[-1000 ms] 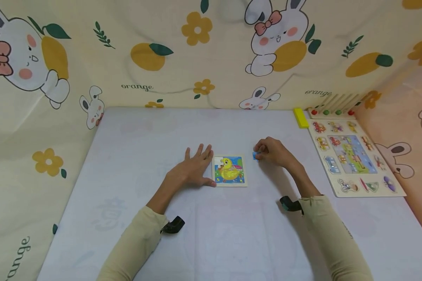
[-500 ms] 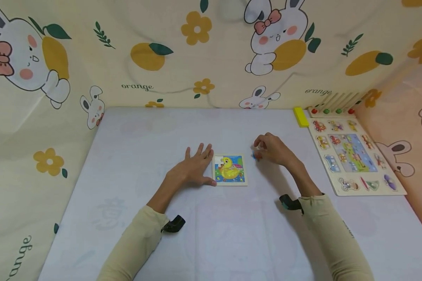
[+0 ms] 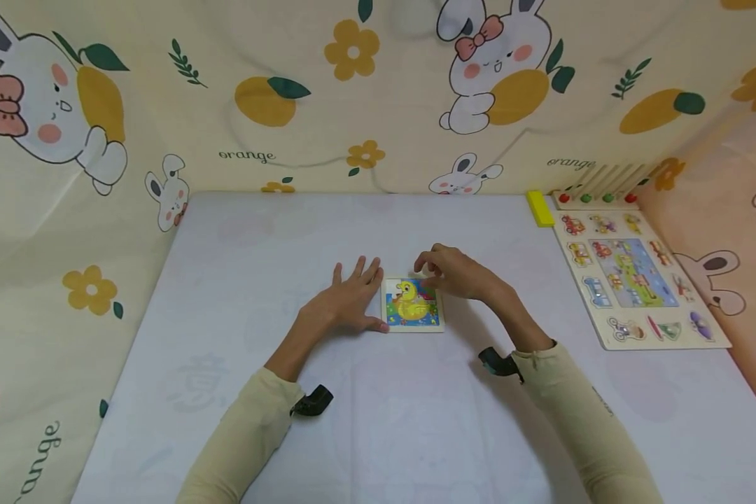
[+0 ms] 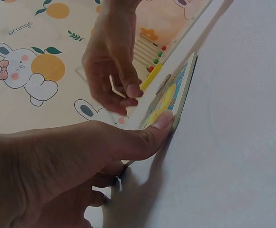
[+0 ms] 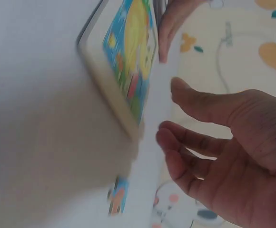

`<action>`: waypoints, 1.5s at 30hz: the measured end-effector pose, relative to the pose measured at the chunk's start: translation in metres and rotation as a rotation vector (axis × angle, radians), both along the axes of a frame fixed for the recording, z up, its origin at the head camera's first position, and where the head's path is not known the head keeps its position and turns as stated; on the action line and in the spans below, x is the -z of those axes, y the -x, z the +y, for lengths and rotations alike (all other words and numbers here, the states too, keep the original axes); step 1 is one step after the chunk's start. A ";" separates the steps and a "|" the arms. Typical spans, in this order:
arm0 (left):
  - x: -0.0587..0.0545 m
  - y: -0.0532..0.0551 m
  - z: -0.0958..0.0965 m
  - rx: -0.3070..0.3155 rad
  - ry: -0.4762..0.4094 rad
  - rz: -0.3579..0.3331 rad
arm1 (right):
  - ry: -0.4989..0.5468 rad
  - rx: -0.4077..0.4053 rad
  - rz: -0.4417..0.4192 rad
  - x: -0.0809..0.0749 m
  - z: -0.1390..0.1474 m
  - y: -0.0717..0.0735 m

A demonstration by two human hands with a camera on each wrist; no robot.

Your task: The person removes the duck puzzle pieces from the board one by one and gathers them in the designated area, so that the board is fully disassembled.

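Observation:
A small square duck puzzle (image 3: pixel 411 308) in a pale frame lies flat on the white table, with a white patch at its upper left corner. My left hand (image 3: pixel 346 301) rests at its left side, fingers spread; in the left wrist view the thumb (image 4: pixel 162 119) presses on the frame's edge. Over the puzzle's upper right corner hovers my right hand (image 3: pixel 456 273). Its thumb and loosely bent fingers (image 5: pixel 176 164) stand apart with nothing between them. A loose blue and orange puzzle piece (image 5: pixel 118 194) lies on the table beside the frame, hidden by the hand in the head view.
At the right, a large wooden peg puzzle board (image 3: pixel 642 280) lies on the table. A yellow block (image 3: pixel 540 208) and a rack of sticks with red and green beads (image 3: pixel 597 199) stand near the back edge. A printed cloth (image 3: pixel 327 105) hangs behind the table.
My right hand has let go of the small blue piece and moved left, over the duck puzzle's upper right corner. The left hand has stayed in place.

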State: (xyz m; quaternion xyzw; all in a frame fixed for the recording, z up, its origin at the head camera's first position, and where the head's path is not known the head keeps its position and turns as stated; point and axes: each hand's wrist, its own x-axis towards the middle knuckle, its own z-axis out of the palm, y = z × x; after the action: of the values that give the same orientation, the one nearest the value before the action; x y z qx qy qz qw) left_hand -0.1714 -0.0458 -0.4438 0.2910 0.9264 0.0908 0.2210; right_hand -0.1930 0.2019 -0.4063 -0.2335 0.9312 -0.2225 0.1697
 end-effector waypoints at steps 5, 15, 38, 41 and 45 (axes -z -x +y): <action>0.001 0.001 -0.003 0.002 -0.006 -0.013 | -0.091 -0.089 -0.034 0.001 -0.022 0.002; 0.001 0.002 -0.003 0.007 -0.022 -0.023 | -0.240 -0.120 -0.030 0.003 -0.037 0.004; 0.002 0.002 -0.002 -0.002 -0.002 -0.021 | -0.255 -0.196 0.027 0.008 -0.036 0.007; 0.002 0.002 -0.002 -0.003 0.004 -0.019 | -0.211 -0.224 0.073 0.010 -0.033 0.006; 0.002 0.003 -0.002 0.000 0.007 -0.019 | -0.163 -0.232 0.098 0.012 -0.030 0.004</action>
State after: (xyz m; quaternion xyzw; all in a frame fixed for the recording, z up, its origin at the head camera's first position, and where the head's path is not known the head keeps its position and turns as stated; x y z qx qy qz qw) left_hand -0.1742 -0.0475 -0.4460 0.2893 0.9245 0.0904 0.2310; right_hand -0.1969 0.1724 -0.4186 -0.3353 0.9203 -0.1132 0.1669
